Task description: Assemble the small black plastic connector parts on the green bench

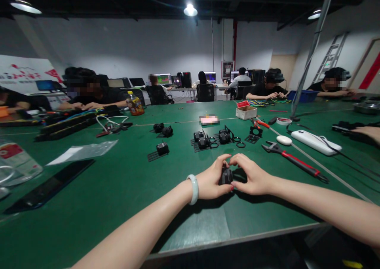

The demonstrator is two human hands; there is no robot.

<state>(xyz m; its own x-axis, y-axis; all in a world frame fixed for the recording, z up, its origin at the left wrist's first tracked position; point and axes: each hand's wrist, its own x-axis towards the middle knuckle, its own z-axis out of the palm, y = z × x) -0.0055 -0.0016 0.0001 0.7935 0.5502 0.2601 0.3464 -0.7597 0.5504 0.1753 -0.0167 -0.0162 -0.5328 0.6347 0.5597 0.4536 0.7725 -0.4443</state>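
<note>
My left hand and my right hand meet over the green table, both pinched round one small black part held between the fingertips. A pale bangle sits on my left wrist. Just beyond lie several more black parts on flat black brackets, with loose black rings beside them. Further left lies another black part on a bracket.
An adjustable wrench with a red handle lies to the right, near a white mouse and a white box. A plastic bag, a dark phone and a bottle are at left. Other people sit around the table.
</note>
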